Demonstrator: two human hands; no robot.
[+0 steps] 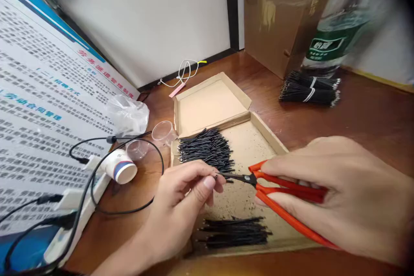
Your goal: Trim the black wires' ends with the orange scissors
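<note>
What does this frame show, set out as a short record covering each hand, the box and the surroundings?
Left hand: fingertips pinch a small dark piece, too small to identify
Right hand: holds black-bladed scissors with orange handles, tips at the left fingertips
Box: open, shallow brown cardboard box with a large heap of thin black strands and a smaller group nearer the person
Far right: black bundles tied with white bands, clear plastic bottle with green label

The scissor handles [293, 217] are orange-red, the wires [207, 151] black, the cardboard box [210, 105] tan.
</note>
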